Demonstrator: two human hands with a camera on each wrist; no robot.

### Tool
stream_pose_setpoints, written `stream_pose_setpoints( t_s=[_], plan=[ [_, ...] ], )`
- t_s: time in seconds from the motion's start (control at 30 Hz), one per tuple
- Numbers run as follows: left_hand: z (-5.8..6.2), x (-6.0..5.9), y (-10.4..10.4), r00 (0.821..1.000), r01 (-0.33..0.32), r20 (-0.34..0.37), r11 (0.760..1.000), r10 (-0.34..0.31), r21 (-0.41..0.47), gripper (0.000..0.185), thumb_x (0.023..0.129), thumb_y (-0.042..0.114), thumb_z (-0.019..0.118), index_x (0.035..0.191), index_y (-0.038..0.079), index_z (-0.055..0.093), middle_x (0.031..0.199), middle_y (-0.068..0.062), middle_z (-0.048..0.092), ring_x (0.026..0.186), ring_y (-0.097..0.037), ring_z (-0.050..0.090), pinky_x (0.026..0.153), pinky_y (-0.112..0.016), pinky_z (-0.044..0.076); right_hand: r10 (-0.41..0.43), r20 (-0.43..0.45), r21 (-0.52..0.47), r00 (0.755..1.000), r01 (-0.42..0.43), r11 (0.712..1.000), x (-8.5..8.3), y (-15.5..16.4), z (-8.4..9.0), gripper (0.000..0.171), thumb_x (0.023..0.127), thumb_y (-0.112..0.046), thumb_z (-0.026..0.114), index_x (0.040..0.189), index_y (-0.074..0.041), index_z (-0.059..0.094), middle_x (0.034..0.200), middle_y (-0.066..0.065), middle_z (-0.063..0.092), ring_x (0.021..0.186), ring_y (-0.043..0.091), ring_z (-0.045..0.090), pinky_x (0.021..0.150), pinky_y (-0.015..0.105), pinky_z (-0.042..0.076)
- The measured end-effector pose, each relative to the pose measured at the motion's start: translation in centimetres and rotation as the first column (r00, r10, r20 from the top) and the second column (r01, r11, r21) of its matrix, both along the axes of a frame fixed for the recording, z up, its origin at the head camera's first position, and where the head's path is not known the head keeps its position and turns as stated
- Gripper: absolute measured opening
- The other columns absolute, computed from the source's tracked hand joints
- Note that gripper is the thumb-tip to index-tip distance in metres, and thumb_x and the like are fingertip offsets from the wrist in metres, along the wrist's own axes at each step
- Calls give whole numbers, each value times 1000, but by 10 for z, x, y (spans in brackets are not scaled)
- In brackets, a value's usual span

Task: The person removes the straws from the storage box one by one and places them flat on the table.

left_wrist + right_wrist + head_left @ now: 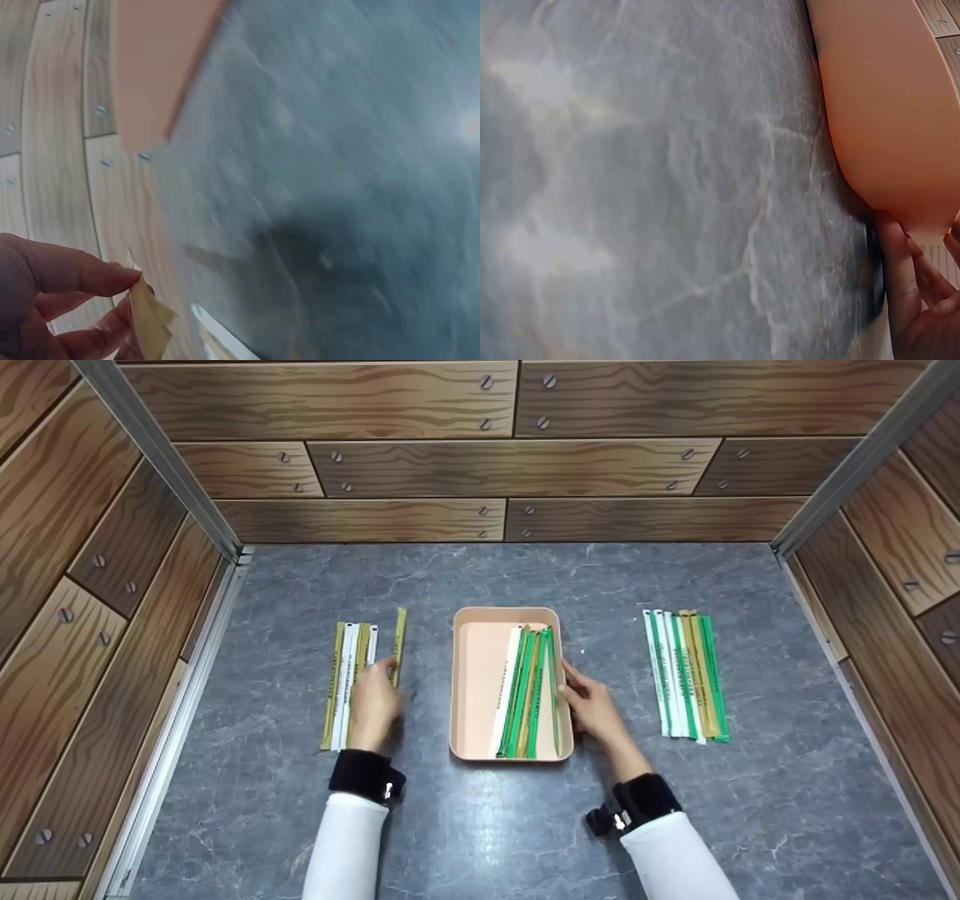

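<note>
A shallow peach tray [474,682] sits in the middle of the grey marbled table [480,825]. Inside it, against its right wall, lies a bundle of long flat strips [525,694]: one white at the left, then several green and one olive, all lying lengthwise and leaning on each other. The left half of the tray floor is bare.

The right hand [592,706] is at the tray's right wall, its fingertips touching the outer rim about halfway along. In the right wrist view the fingers [900,277] lie curled against the outside of the peach wall where it meets the table; they press on it rather than wrap around it, and nothing is pinched between them.

To the left of the tray lies a row of strips [346,682], olive and white, side by side. The left hand [373,703] rests over the near right part of this row. One olive strip [399,645] stands slightly apart to the right of the others, and the hand's thumb and forefinger are closed on its near end; the left wrist view shows the fingertips [112,281] pinching a tan strip end [150,322].

Well apart to the right of the tray lies another row of strips [686,675], white, green and olive, untouched.
</note>
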State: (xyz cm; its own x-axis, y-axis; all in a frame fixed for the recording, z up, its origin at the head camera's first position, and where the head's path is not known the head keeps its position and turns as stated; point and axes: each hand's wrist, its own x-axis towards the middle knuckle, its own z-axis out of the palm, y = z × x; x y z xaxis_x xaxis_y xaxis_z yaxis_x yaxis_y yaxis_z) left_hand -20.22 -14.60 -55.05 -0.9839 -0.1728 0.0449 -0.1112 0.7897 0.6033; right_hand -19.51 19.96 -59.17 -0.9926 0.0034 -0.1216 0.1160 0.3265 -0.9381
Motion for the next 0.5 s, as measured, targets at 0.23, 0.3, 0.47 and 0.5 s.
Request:
stream_pose_setpoints(
  t_s=[0.23,0.3,0.47,0.5],
  plan=[
    [-10,-4,-15,995,-72,61,995,76,-65,34,84,-6,54,108,7,73,106,-25,68,93,-45,65,72,-57,51,2,-7,17,1000,-2,1000,0,-1,1,50,96,-6,60,145,-10,48,119,27,62,97,31,63,74,35,56],
    [-12,-5,-17,994,-83,59,994,87,-75,28,85,-4,54,104,6,73,103,-27,68,92,-45,65,72,-58,50,1,-5,7,1000,-1,1000,0,-1,1,50,96,-6,60,145,-10,48,119,27,62,98,32,63,74,35,56],
    [-14,-6,-20,994,-89,56,992,94,-91,20,86,-3,54,94,2,72,99,-29,67,89,-46,65,71,-58,50,1,-5,6,1000,-1,1000,0,-2,1,50,96,-6,60,145,-10,48,119,27,62,99,31,63,77,35,55],
    [-15,-7,-21,994,-89,56,992,94,-93,20,86,-3,54,93,2,72,98,-29,67,88,-46,65,70,-58,50,0,-5,9,1000,0,1000,0,-2,0,50,97,-6,60,145,-9,49,118,28,62,98,31,63,76,35,56]
  ],
)
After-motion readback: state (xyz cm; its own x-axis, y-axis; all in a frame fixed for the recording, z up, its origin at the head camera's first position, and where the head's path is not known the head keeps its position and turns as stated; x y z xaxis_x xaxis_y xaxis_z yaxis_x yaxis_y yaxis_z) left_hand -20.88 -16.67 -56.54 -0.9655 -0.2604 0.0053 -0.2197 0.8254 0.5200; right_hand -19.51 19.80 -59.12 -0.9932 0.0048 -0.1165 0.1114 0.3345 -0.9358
